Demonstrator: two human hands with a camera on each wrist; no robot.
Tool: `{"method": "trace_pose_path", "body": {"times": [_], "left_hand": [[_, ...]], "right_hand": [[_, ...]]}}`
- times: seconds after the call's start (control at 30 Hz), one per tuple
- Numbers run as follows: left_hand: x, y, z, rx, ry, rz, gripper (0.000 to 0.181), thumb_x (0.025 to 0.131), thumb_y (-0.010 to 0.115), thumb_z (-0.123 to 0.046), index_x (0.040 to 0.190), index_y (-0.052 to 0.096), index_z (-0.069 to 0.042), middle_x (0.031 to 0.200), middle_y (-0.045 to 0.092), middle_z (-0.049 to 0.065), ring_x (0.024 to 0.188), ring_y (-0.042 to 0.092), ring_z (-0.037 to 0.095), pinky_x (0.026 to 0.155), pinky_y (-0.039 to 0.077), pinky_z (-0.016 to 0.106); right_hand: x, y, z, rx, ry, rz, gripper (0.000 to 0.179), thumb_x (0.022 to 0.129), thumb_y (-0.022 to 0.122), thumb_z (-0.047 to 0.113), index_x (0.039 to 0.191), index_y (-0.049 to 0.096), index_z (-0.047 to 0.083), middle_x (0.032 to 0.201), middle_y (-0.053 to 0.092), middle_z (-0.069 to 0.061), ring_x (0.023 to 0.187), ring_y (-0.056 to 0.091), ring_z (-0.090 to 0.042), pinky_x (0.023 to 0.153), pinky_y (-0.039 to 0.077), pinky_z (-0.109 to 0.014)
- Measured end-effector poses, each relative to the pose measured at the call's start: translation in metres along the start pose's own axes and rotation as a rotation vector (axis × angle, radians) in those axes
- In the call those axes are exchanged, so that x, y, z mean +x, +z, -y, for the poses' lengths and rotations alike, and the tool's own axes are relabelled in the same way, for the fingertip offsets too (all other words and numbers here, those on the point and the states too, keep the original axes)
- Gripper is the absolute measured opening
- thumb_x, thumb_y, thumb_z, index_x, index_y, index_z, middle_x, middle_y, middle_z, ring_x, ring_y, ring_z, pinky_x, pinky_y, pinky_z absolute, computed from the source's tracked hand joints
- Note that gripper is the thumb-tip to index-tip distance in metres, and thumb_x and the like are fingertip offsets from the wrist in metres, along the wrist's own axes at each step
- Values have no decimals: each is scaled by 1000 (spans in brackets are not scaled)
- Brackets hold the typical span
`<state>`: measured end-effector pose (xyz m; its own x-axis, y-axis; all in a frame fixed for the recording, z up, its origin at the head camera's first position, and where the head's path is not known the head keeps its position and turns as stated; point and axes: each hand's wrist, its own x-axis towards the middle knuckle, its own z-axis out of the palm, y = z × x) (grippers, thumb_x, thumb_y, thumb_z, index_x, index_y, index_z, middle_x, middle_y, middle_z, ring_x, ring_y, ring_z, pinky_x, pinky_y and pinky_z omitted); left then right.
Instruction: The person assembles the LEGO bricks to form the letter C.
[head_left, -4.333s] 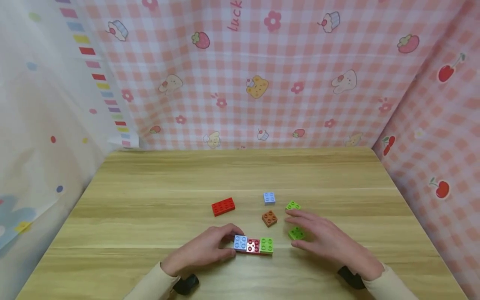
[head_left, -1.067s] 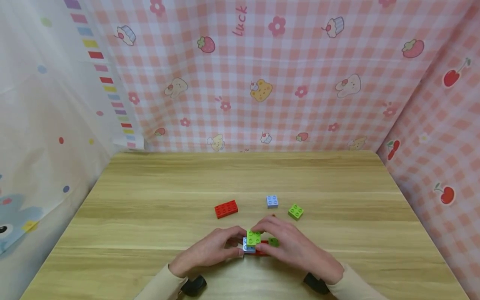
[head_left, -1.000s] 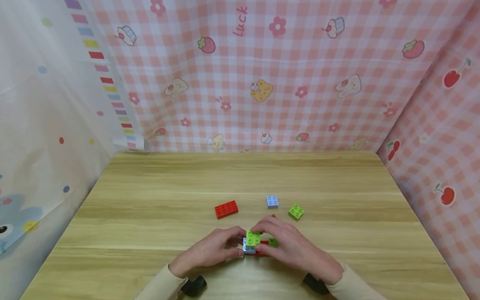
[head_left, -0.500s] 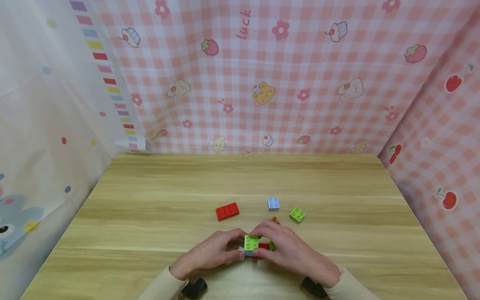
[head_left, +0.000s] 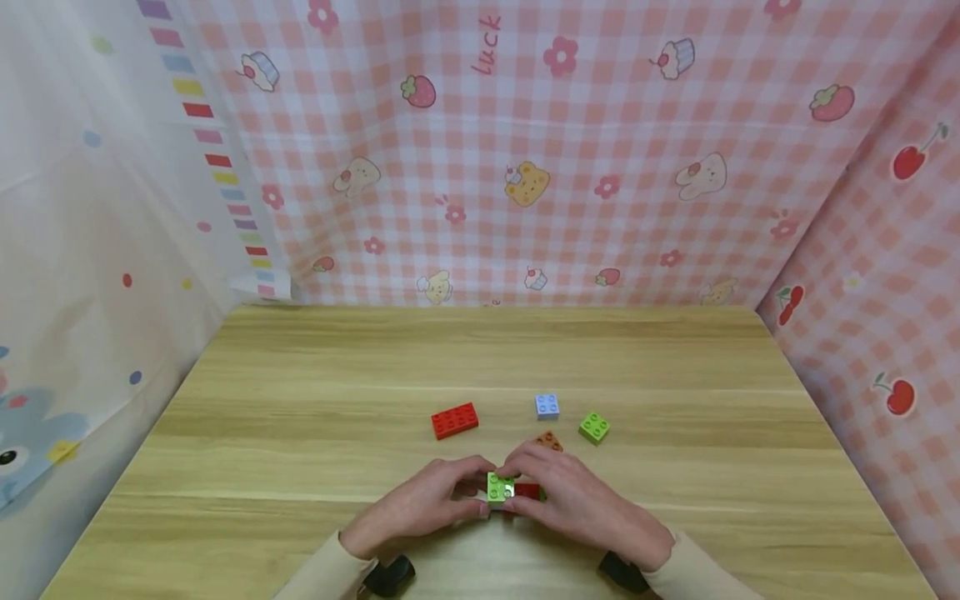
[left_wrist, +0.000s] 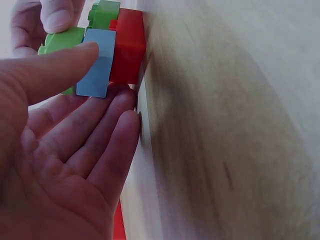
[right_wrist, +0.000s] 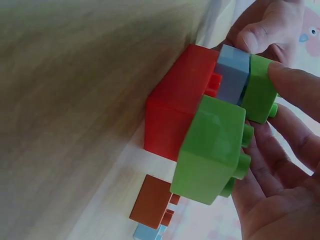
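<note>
My left hand pinches a light blue building brick between thumb and fingers. That brick sits on the left end of a long red brick on the table. My right hand grips a green brick between thumb and fingers, right on top of the blue brick. In the right wrist view, a thin dark gap shows between these two. A second green brick stands on the red brick's other end, mostly behind my right hand in the head view. Bare red studs show between the two ends.
Beyond my hands lie a loose long red brick, a light blue brick, a green brick and a brown brick, partly behind my right fingers. The wooden table meets a checked curtain at the back.
My right hand picked up the nearer green brick from the right and brought it over the blue one. In the last second it has lowered and lined up there. The left hand keeps its hold.
</note>
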<state>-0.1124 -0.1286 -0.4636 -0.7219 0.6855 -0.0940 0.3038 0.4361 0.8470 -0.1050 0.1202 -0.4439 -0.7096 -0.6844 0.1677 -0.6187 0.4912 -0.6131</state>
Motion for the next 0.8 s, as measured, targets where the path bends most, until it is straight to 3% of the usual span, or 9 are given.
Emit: {"method": "trace_pose_path", "body": {"times": [0.4,0.8], "left_hand": [[2,-1,-2,-20,-10,18,34,96,76,-22,127,65,-14,119,72,-4,112,66,7,100,52,28],[0,3,-3,41,4,-13,30,98,73,-25,125,65,-15,114,72,-9,107,64,3,99,52,29]], "right_hand": [[0,-1,0,-5,17,22,21,95,78,24,115,75,16,113,63,11,99,61,-8,86,55,-27],[-2,3,1,-18,49,-6,30,92,82,22,119,70,14,111,69,7,98,64,-7,84,57,-27]]}}
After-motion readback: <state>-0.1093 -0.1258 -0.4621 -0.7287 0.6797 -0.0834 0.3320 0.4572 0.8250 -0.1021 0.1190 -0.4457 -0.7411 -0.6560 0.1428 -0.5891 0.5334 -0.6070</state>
